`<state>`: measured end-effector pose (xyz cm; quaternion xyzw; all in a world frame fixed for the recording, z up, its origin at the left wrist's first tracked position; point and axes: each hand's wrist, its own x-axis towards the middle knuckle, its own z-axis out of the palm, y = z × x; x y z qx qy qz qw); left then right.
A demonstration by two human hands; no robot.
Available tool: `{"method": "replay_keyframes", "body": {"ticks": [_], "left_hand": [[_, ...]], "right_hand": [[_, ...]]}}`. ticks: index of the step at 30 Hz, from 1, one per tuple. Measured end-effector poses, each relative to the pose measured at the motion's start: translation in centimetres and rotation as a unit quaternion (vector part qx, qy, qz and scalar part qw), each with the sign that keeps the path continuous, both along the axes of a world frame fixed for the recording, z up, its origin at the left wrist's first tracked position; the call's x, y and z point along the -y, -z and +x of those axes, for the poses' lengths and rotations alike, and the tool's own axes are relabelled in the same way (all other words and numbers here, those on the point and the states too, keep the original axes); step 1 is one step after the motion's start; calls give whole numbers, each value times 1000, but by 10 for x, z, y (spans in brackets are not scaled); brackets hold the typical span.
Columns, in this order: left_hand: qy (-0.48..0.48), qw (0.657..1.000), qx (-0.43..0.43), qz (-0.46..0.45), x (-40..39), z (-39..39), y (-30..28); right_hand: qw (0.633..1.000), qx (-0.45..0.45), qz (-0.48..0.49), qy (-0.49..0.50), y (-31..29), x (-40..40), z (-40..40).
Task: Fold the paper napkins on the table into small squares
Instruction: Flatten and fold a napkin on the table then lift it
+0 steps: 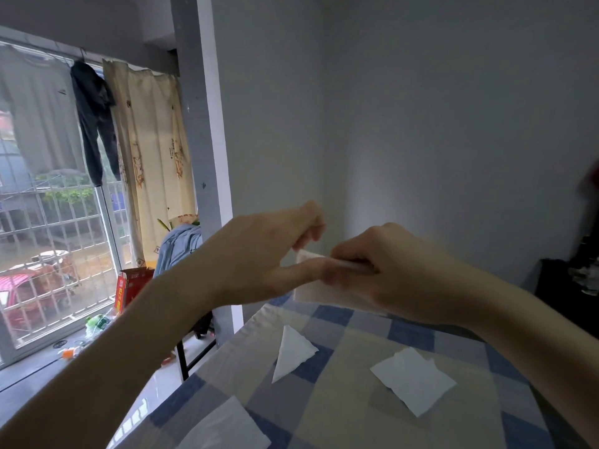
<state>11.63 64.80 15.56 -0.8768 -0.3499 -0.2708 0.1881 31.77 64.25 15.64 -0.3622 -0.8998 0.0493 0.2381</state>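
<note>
Nearest the camera, a flat white napkin [227, 427] lies at the near edge of the desk [340, 409], which is covered in a blue, grey and cream checked cloth. Further in, a napkin folded to a triangle [291, 354] lies near the left edge, and a squarish folded napkin [413, 380] rests to its right — the two are well apart. Above the far end of the desk both hands are raised, holding one napkin [319, 291] in the air between them. The left hand [259, 254] pinches its upper left corner between thumb and curled fingers; the right hand [385, 270] grips the top edge with fingers curled over it, and the sheet hangs below — partly hidden by both hands. Off to the left stands a barred window [48, 222] with clothes and a cream curtain [152, 157] hanging, and a red carton [129, 288] beneath.
</note>
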Motion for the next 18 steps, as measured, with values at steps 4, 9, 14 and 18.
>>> {"method": "replay_keyframes", "body": {"ticks": [4,9,14,18], "left_hand": [[19,993,-109,-27,-6,3,-12],[62,986,-109,-109,-13,1,-11],[74,985,-73,-136,-16,-15,-10],[60,984,-72,-152,-13,-14,-5]], "right_hand": [[1000,19,9,-4,1,-2,5],[999,31,-8,4,2,1,13],[998,18,-49,22,10,1,31],[993,20,-119,5,9,0,40]]}}
